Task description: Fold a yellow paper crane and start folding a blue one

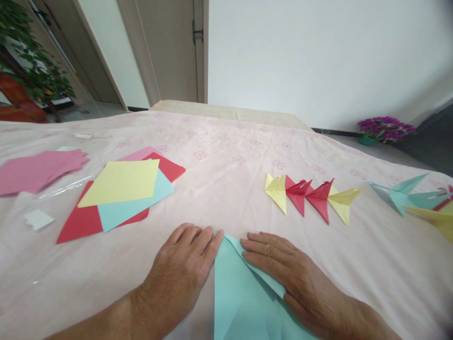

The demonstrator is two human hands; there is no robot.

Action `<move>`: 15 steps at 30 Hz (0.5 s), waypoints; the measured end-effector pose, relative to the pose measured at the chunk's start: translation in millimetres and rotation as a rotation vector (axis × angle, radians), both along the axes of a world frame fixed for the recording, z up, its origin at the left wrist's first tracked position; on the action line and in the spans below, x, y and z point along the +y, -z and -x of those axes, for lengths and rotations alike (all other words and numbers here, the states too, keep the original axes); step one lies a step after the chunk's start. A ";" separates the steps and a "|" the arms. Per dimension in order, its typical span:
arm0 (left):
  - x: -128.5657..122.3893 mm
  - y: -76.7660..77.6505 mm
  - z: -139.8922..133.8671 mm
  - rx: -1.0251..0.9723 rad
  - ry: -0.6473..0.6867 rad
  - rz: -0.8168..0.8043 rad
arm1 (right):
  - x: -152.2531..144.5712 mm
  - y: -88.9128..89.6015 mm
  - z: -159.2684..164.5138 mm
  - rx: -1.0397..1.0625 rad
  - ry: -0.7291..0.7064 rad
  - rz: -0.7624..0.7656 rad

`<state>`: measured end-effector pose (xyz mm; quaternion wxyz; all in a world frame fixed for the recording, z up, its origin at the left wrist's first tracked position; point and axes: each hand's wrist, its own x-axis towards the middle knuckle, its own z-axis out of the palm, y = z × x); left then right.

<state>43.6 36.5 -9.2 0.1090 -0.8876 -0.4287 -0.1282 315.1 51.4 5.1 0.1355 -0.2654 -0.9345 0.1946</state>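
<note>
A light turquoise sheet of paper (233, 288) lies before me at the front of the table, with its right edge folded inward as a narrow flap (262, 276). My left hand (184, 264) bends its fingers over the sheet's top corner, fingertips pressed on it; its thumb is hidden. On the right, my right hand (293, 274) rests along the flap with fingers stretched out and close together, the palm side down. Part of the flap is covered by that hand. The sheet's lower end runs out of view.
Loose squares of yellow paper (122, 182), turquoise and red lie at left, beside pink sheets (38, 170) and a white scrap (38, 219). Folded red paper shapes (320, 200) and yellow ones stand in a row at right. More folded turquoise shapes (403, 193) sit farther right.
</note>
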 end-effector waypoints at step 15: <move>6.4 -1.5 1.1 -0.040 0.011 -0.038 | -4.2 3.2 1.2 0.081 0.164 -0.056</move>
